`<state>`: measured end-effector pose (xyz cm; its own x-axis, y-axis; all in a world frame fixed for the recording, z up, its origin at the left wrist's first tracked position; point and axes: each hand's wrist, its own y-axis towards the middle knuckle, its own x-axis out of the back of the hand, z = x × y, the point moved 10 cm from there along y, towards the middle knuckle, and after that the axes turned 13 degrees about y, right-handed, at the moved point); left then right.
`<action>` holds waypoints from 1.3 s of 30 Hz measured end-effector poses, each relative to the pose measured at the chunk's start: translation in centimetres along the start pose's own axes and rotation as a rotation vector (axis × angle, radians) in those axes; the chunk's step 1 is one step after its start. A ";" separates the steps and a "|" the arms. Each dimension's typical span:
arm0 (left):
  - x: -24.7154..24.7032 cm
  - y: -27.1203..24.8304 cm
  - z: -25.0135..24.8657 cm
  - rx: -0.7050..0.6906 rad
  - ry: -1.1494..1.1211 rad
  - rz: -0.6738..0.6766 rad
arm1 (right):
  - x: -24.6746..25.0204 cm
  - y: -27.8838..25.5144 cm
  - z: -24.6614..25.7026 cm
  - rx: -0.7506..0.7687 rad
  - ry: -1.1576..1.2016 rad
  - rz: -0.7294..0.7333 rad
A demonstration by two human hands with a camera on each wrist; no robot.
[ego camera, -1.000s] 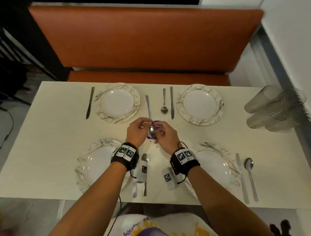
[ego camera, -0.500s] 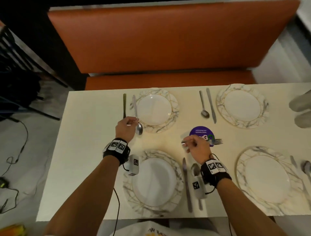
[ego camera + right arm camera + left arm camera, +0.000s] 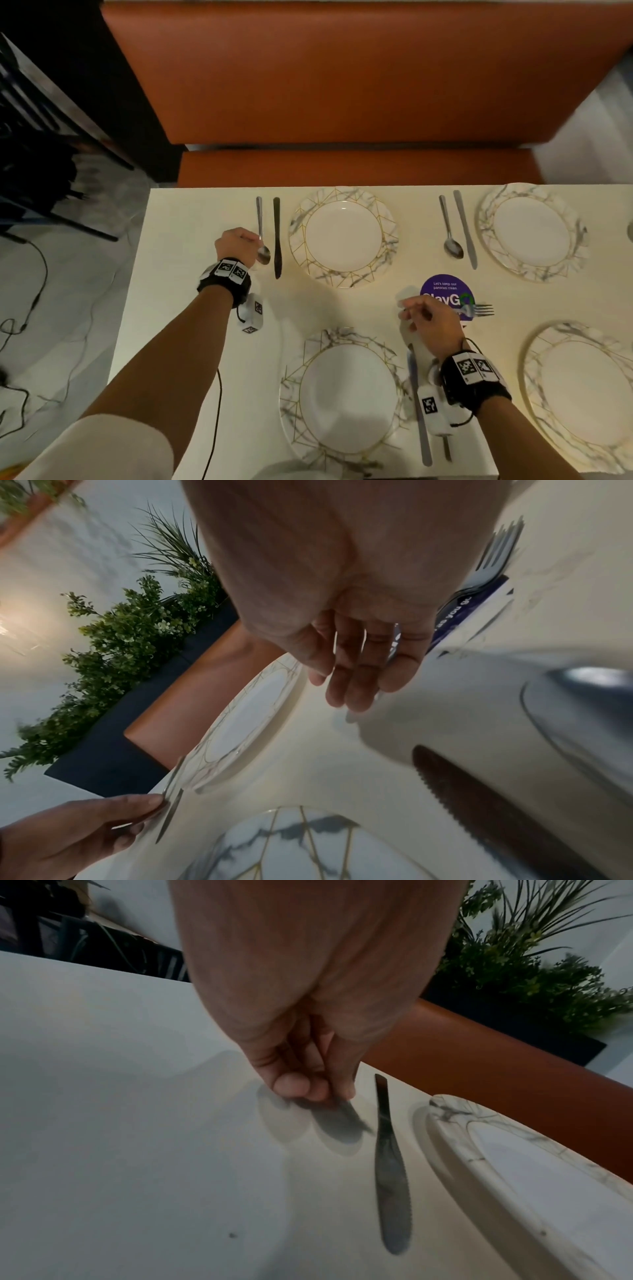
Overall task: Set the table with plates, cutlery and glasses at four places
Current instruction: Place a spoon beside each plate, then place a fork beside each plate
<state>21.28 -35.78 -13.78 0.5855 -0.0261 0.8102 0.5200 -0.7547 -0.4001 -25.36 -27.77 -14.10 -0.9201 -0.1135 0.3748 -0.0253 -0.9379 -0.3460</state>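
Observation:
My left hand (image 3: 239, 245) pinches a spoon (image 3: 261, 236) and holds it low over the cream table (image 3: 191, 274), just left of a dark knife (image 3: 276, 236) beside the far left plate (image 3: 343, 236). The left wrist view shows the fingertips (image 3: 308, 1085) almost on the table, next to that knife (image 3: 388, 1164). My right hand (image 3: 428, 320) grips a small bunch of forks (image 3: 479, 310), tines pointing right over a purple sticker (image 3: 447, 291). The right wrist view has the tines (image 3: 496, 550) behind the palm. The far right plate (image 3: 531, 233) has a spoon (image 3: 450, 233) and knife (image 3: 465, 228).
Two more marbled plates lie near me, one at the centre (image 3: 346, 401) and one at the right (image 3: 582, 394), with a knife (image 3: 419, 411) between them. An orange bench (image 3: 342, 85) runs along the far side. The table's left edge drops to floor with cables (image 3: 34, 308).
The hands were together at the table's centre. My left hand has carried the spoon left past the far left plate and its knife, while the right hand stays by the purple sticker with the forks.

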 end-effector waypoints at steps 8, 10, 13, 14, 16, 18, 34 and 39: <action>0.2 0.1 -0.7 -0.051 0.075 -0.052 | 0.3 0.0 -0.1 -0.026 -0.066 0.003; 0.1 0.1 -0.4 -0.048 0.082 -0.052 | 0.2 -0.1 -0.1 -0.041 -0.063 0.003; -0.1 0.0 0.0 -0.033 0.061 -0.050 | 0.1 -0.3 0.1 -0.041 -0.053 0.008; -0.2 0.0 0.0 -0.032 0.054 -0.051 | 0.1 -0.3 0.1 -0.044 -0.052 0.008; -0.2 -0.2 0.0 -0.029 0.049 -0.055 | 0.2 -0.3 0.1 -0.049 -0.048 0.000; -0.2 -0.2 0.1 -0.030 0.035 -0.054 | 0.2 -0.3 0.0 -0.052 -0.044 -0.004; -1.4 -6.3 -8.1 -0.308 0.145 -0.200 | 2.9 -1.3 1.5 -0.036 -0.022 -0.046; -7.6 -11.8 -13.1 -0.434 0.108 -0.027 | 5.8 -1.0 -0.2 -0.036 -0.093 -0.111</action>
<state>2.53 -35.31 -9.59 0.4948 -0.0537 0.8674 0.2118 -0.9605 -0.1803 -30.73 -27.47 -11.73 -0.8708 -0.0408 0.4899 -0.1408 -0.9340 -0.3282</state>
